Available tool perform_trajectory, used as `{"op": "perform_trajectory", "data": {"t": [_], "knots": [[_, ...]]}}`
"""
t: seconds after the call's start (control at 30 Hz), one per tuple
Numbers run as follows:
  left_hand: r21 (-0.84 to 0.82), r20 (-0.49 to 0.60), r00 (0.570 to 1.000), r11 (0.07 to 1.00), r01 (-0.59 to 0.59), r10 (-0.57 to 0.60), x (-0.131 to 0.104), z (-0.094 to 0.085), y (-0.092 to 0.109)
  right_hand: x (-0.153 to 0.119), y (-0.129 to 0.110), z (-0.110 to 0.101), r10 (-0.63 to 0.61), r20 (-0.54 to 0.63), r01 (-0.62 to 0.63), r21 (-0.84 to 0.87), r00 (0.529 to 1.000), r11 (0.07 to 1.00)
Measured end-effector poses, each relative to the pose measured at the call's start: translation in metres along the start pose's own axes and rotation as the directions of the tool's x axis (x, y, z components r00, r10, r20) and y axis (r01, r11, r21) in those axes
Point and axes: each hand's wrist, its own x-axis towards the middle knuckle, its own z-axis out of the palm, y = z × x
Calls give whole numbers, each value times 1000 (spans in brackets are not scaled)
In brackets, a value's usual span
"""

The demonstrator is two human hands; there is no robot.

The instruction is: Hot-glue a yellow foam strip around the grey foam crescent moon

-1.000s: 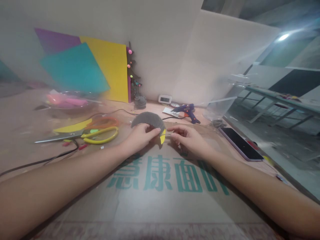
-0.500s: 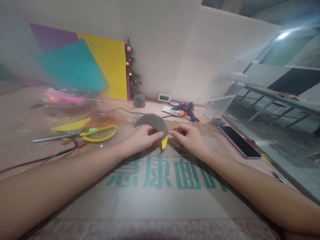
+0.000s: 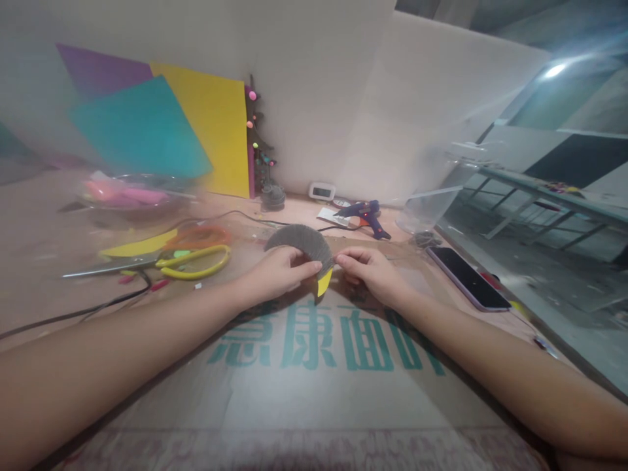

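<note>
Pale wall [image 3: 314, 98] behind a cluttered bench [image 3: 39, 222], cardboard [image 3: 294, 399] w/ green lettering on top. Crescent [image 3: 305, 238] is mid-view over the cardboard; can't tell if touching. My L hand [image 3: 284, 268] pinches it, thumb on top; R hand [image 3: 370, 268] has fingertips pressed together just beside its edge, can't tell on what. Progress: I'd judge most of the visible face grey-covered, yellow tip [image 3: 324, 282] left bare; far end partly hidden. Scissors [image 3: 159, 263] off to L, glue gun [image 3: 367, 210] beyond, phone [image 3: 468, 278] to R.
</note>
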Motion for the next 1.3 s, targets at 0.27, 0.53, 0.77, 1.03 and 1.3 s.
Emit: {"op": "perform_trajectory", "data": {"t": [0.27, 0.53, 0.77, 1.03, 1.3], "knots": [[-3, 14, 998, 999, -53, 53, 1, -1, -1, 0, 1, 0, 21, 35, -21, 6, 999, 1000], [-10, -55, 997, 998, -57, 56, 1, 4, -7, -1, -3, 3, 43, -2, -43, 18, 999, 999], [-131, -204, 961, 968, -214, 185, -2, 14, -10, -4, -4, 8, 52, -107, -44, 72, 993, 996], [-1, -70, 945, 947, -320, 319, -12, 12, -1, -6, -4, 8, 22, -76, -19, 45, 997, 999], [-53, -116, 954, 957, -285, 277, -8, 14, -9, -1, -3, -9, -99, 67, 114, -281, 993, 953]]}}
